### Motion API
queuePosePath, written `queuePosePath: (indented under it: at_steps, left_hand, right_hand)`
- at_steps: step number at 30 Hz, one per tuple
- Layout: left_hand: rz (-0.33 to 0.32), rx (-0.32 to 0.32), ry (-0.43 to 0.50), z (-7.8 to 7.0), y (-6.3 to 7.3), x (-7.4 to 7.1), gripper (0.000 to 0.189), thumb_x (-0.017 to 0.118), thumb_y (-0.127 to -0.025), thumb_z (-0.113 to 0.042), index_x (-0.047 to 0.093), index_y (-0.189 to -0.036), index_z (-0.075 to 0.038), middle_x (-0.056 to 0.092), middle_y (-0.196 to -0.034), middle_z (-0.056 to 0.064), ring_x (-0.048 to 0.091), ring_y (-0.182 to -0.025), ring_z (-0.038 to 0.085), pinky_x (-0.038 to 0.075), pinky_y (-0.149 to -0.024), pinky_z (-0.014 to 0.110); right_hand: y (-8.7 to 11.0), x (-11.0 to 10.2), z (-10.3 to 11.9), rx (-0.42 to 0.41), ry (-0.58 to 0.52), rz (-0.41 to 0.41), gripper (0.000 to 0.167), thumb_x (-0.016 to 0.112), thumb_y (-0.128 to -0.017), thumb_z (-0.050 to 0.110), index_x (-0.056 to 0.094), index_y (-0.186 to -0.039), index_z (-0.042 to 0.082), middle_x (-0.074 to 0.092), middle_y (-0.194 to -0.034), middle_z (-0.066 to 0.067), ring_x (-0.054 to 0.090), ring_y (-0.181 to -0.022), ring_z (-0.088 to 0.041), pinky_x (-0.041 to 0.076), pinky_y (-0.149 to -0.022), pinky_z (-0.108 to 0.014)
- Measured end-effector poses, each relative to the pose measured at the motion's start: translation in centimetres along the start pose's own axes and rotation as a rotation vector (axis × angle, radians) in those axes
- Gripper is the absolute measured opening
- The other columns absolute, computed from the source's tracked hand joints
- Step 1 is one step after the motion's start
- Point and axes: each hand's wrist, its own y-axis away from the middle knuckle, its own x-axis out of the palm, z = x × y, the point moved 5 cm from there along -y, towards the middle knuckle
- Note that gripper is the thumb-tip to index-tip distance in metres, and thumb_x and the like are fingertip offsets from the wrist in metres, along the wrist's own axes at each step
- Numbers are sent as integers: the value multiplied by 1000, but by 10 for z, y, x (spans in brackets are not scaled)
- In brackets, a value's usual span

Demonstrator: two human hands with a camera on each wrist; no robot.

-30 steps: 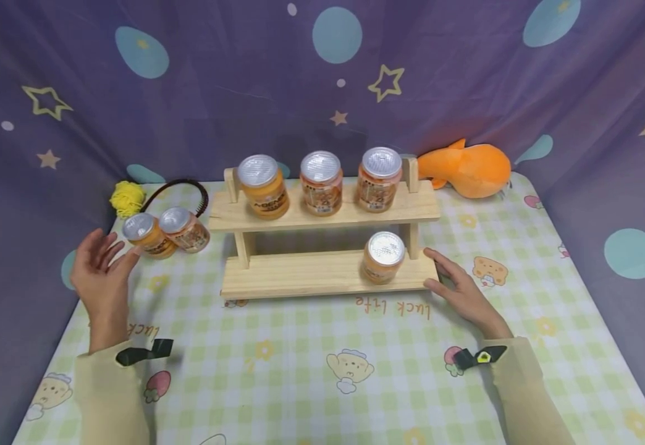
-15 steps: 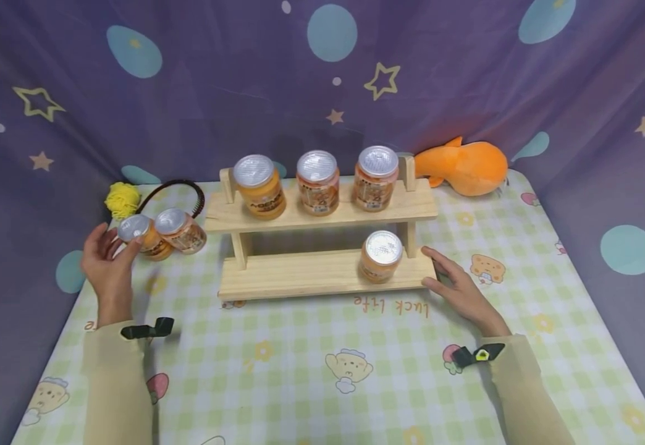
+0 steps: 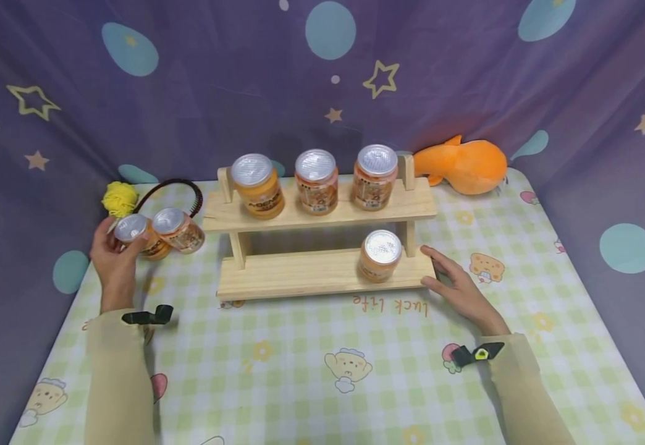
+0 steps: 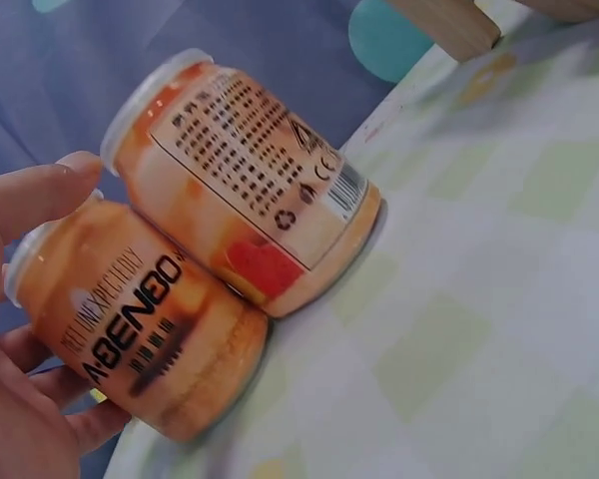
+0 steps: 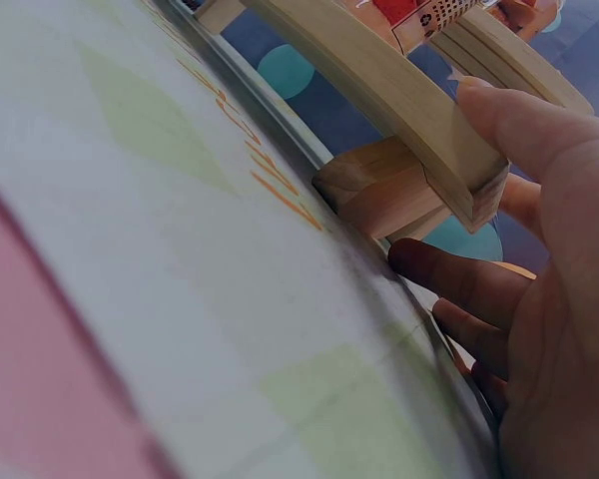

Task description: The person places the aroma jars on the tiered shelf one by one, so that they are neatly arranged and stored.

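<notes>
Left hand (image 3: 114, 266) grips orange, cylindrical, silver-lidded jar (image 4: 150, 329) on green-checked table (image 3: 267, 395), touching a second orange jar (image 4: 250, 185). Right hand (image 3: 465, 296) holds pale wooden two-tier rack (image 3: 295, 272) at its lower right end. Three similar jars (image 3: 317, 191) on top tier, one jar (image 3: 378, 266) lower right.

The worktop (image 3: 295, 377) is dressed in a green-and-white checked cloth, printed with cartoon figures, flowers and lettering. Toward its back stands a two-level wooden shelf (image 3: 237, 250). Its upper board (image 3: 411, 204) carries three jars (image 3: 318, 191) in one row; its lower board (image 3: 289, 273) carries a single jar (image 3: 379, 258), near the right end. Left of the shelf, two touching jars (image 3: 182, 233) stand upon the cloth. Behind these lie a dark loop (image 3: 198, 199) and a yellow ball (image 3: 119, 199). At the back right lies an orange plush toy (image 3: 477, 167).
</notes>
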Motion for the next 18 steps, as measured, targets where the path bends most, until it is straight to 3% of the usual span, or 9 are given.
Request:
queuePosePath:
  at_steps: [7,13,18]
  left_hand:
    - [-16,-2,22,8,-5,0,66,73,-77,15,58,-136,-12,62,-118,-4,56,-106,8,45,-86,12]
    - [-24,26,48,9,-7,-1,64,74,-76,16,62,-133,-9,65,-110,-6,59,-100,7,47,-83,13]
    - [-40,26,60,9,-7,-3,62,77,-74,16,65,-129,-8,66,-110,-5,59,-99,8,48,-83,14]
  right_hand:
    - [0,0,-1,0,-6,2,66,63,-100,25,31,-158,26,41,-159,-14,43,-144,-37,27,-119,-58]
    - [0,-1,1,-5,5,-1,66,62,-100,24,31,-158,26,42,-158,-12,44,-143,-35,29,-121,-41]
    - [1,0,2,-3,-3,4,67,62,-100,25,31,-158,24,41,-159,-13,44,-143,-37,27,-120,-54]
